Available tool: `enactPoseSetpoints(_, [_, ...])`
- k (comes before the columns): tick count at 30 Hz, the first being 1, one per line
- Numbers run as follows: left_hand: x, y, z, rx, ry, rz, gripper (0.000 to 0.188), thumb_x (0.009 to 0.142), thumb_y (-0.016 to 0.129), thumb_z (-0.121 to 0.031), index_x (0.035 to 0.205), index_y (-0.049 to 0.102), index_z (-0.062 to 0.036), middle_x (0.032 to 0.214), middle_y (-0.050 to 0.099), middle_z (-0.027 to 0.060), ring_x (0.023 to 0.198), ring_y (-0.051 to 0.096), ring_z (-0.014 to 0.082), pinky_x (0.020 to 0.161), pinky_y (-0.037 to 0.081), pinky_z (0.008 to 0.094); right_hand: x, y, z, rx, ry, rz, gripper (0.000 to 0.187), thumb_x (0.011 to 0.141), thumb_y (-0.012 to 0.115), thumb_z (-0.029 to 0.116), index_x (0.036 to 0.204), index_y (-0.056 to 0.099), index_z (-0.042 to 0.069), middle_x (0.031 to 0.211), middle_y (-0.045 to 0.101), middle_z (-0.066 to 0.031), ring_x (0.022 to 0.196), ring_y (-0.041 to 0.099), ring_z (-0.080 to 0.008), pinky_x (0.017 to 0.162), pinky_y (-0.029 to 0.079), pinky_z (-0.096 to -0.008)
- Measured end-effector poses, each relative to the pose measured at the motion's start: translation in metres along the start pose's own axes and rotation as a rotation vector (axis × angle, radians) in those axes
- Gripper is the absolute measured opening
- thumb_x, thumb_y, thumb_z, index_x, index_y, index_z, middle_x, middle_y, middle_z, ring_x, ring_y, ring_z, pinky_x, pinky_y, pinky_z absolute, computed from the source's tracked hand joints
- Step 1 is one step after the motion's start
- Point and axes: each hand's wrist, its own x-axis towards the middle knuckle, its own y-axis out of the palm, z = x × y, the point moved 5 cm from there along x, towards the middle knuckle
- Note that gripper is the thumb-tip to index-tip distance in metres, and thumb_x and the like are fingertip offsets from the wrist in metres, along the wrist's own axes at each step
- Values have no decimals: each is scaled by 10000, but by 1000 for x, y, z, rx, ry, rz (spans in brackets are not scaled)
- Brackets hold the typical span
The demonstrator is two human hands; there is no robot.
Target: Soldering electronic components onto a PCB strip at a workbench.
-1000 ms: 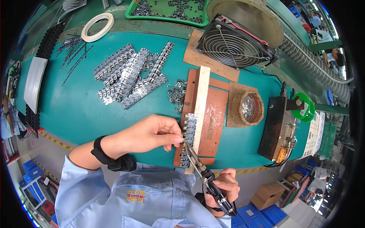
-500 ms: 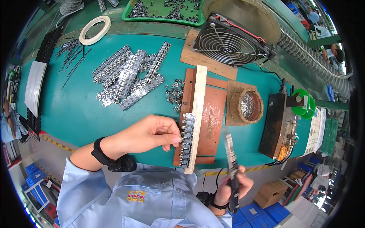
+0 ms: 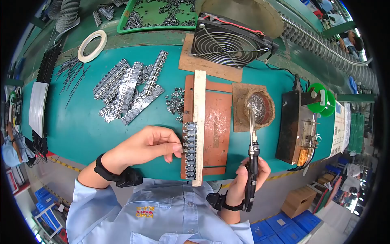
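Note:
My right hand (image 3: 239, 184) grips a soldering iron (image 3: 252, 162), whose long metal tip points up into a round brown pot (image 3: 271, 116) with silvery bits inside. My left hand (image 3: 156, 144) has thumb and forefinger pinched together at the left side of a strip of small dark components (image 3: 190, 150). Whatever lies between those fingertips is too small to make out. The strip rests along a pale straight bar (image 3: 199, 93), which lies over a reddish-brown board (image 3: 218, 118). Just beyond the left hand is a heap of tiny metal parts (image 3: 175, 103).
Finished-looking metal component strips (image 3: 132, 89) lie piled at left, near thin dark wires (image 3: 73, 71) and a tape roll (image 3: 83, 52). A fan (image 3: 227, 44) and green tray (image 3: 158, 28) stand at the back. At right sits a dark box (image 3: 289, 126) with a green spool (image 3: 321, 101).
The soldering iron has swung up and left, its tip now in the round pot. My left hand keeps its pinch at the strip. The whole view has shifted slightly.

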Motion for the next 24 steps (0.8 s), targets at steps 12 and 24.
enactPoseSetpoints(12, [9,1,-56,1006,322,-435,141,732,624,-26,857,558,-24,751,538,47,578,494,114,496,396,249,6,-8,-7,5,-51,71,394,743,587,75,1084,394,29,871,468,-78,713,467,-137,619,392,-235])
enactPoseSetpoints(24, [16,17,-62,1205,463,-490,127,708,622,-29,808,544,-35,732,503,97,624,545,259,540,435,343,9,-15,-4,-9,-99,99,400,755,616,99,1089,406,31,879,473,-68,710,467,-119,633,392,-231])
